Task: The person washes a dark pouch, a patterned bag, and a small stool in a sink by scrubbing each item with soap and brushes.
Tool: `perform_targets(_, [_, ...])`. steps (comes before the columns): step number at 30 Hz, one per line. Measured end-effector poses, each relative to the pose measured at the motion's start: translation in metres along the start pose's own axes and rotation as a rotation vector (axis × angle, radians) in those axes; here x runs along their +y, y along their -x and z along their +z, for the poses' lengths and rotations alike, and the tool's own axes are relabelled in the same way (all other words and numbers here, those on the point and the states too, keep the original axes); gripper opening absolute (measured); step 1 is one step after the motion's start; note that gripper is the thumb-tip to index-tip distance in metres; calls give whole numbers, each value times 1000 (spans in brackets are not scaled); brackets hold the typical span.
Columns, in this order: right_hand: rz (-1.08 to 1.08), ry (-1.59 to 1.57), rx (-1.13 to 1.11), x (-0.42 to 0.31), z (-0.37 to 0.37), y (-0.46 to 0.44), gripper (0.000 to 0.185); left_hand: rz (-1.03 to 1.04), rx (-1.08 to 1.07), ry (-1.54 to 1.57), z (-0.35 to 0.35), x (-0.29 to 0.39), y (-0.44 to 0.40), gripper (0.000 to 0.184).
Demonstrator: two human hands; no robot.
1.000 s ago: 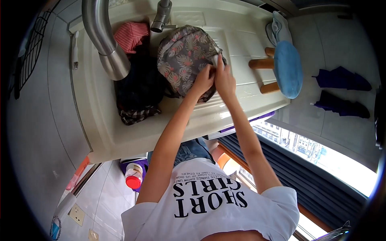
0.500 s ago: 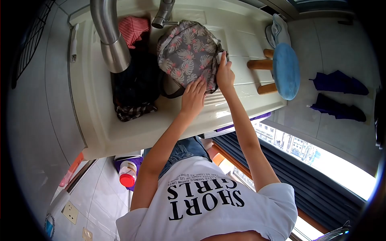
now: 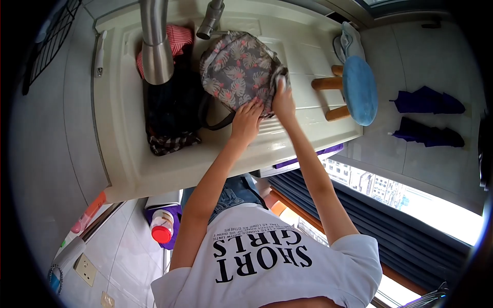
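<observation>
A grey backpack (image 3: 239, 69) with a pale leaf and pink flower print lies on the ribbed washboard part of the cream sink (image 3: 154, 179). My left hand (image 3: 247, 121) rests on its lower edge, fingers stretched out over the fabric. At the bag's right edge, my right hand (image 3: 284, 104) is closed round a small white object (image 3: 280, 81), blurred and mostly hidden by the fingers. A dark strap (image 3: 218, 124) loops out beside my left hand. Dark clothes (image 3: 172, 108) and a red-striped cloth (image 3: 179, 38) lie in the basin to the left.
Over the basin hangs a large metal faucet (image 3: 157, 61), with a smaller tap (image 3: 210, 20) behind the bag. A blue-topped stool (image 3: 359, 90) lies on its side at the right. A toothbrush (image 3: 100, 54) lies on the left rim. Below the sink is a red-lidded jar (image 3: 162, 226).
My left hand has left its closed position beside my right hand and now lies spread on the bag's lower edge. More of the strap shows. My right hand has shifted slightly along the bag's edge.
</observation>
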State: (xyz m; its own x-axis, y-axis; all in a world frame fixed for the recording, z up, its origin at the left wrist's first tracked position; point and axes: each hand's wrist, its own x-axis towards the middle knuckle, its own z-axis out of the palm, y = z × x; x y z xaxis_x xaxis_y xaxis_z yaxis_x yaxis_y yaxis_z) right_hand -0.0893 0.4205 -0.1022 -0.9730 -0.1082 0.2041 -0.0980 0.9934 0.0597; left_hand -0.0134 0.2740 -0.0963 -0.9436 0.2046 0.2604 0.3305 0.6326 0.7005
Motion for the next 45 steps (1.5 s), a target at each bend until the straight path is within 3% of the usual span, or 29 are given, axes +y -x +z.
perform_targets(2, [96, -55, -312, -17, -32, 15, 52, 17, 1, 18, -1, -3, 5, 34])
perform_targets(3, [-11, -48, -146, 2, -11, 5, 54, 26, -5, 34, -2, -5, 5, 33])
perform_targets(4, [88, -73, -286, 1, -26, -22, 56, 29, -4, 28, -3, -7, 2, 33])
perform_targets(7, [116, -68, -279, 11, -29, -65, 54, 16, -22, 77, 1, -5, -1, 32])
perform_targets(10, [79, -13, -181, -5, -30, -31, 56, 19, -24, 61, -6, -9, -3, 31])
perform_targets(14, [55, -58, -344, -16, -39, 26, 54, 35, -52, 88, -8, -8, 0, 32])
perform_targets(20, [305, -134, -268, 10, -19, -71, 46, -2, -4, 86, 4, -1, -3, 31])
perform_targets(22, [279, -257, -256, 25, -20, -74, 44, 14, 27, 67, 6, 1, -1, 28])
perform_targets(24, [245, -387, -227, 11, -28, -78, 42, 5, 32, 76, 9, 5, -9, 26])
perform_targets(27, [-127, -445, -88, -12, -55, -47, 42, 26, -56, 177, 20, 12, -22, 21])
perform_targets(29, [-165, -483, -248, -26, -72, -37, 42, 49, -135, 257, 34, 23, -28, 19])
perform_targets(31, [-166, -444, -304, -35, -76, -24, 41, 94, -26, 409, 61, 44, -18, 7])
perform_targets(32, [-293, -387, -348, -36, -71, -15, 40, 129, 80, 395, 79, 52, -10, 13])
perform_targets(34, [-417, -322, -389, -35, -69, -1, 39, 17, 38, 468, 98, 66, 4, 22])
perform_targets(35, [-501, -303, -385, -34, -70, 5, 38, -178, -273, 568, 102, 67, 1, 34])
perform_targets(36, [-587, -286, -379, -33, -66, 7, 38, -177, -269, 569, 97, 66, 2, 34])
perform_targets(37, [-700, -22, -348, -12, -43, -9, 41, 60, -200, 319, 92, 62, 8, 36])
perform_targets(38, [-702, -23, -348, -1, -45, -33, 41, 290, -131, 66, 90, 60, 11, 39])
perform_targets(40, [-148, 28, -302, 10, -54, -69, 46, 282, -163, 8, 93, 58, 10, 39])
perform_targets(41, [-150, 28, -300, 13, -34, -64, 46, 296, -155, 8, 92, 56, 10, 37])
perform_targets(43, [-523, 177, -32, 14, 20, -48, 47, 324, -141, 10, 87, 55, 2, 36])
perform_targets(44, [-771, 144, 157, -4, 11, -31, 44, 265, -258, 53, 82, 57, 0, 38])
perform_targets(45, [-762, 106, -78, -13, -16, -26, 44, 203, -377, 93, 80, 59, -1, 39])
